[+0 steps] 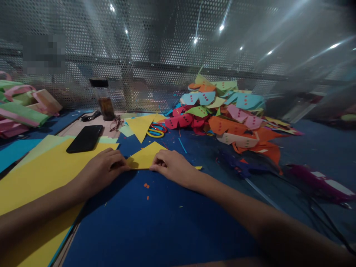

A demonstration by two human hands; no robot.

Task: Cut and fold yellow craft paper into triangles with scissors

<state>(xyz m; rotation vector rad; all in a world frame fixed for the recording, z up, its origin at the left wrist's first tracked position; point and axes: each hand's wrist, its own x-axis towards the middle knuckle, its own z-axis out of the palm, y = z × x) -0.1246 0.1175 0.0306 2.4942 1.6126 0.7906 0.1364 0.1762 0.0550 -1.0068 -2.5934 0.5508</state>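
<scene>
A sheet of yellow paper (147,155), folded into a triangle, lies on the blue tabletop with its straight edge toward me and its point facing away. My left hand (107,167) pinches its left corner, fingers curled. On the near edge, right of the middle, my right hand (172,167) presses with closed fingers and covers part of the sheet. The right corner sticks out beyond that wrist. Just behind are another yellow paper triangle (140,126) and scissors (155,132) with yellow and red handles.
Yellow sheets (36,178) lie stacked at left under a black phone (85,138). A lidded bottle (105,102) stands behind. Colourful folded papers (222,107) are heaped at back right, near a blue glue gun (241,165) and a purple corded tool (319,181). Perforated metal (155,81) rises behind.
</scene>
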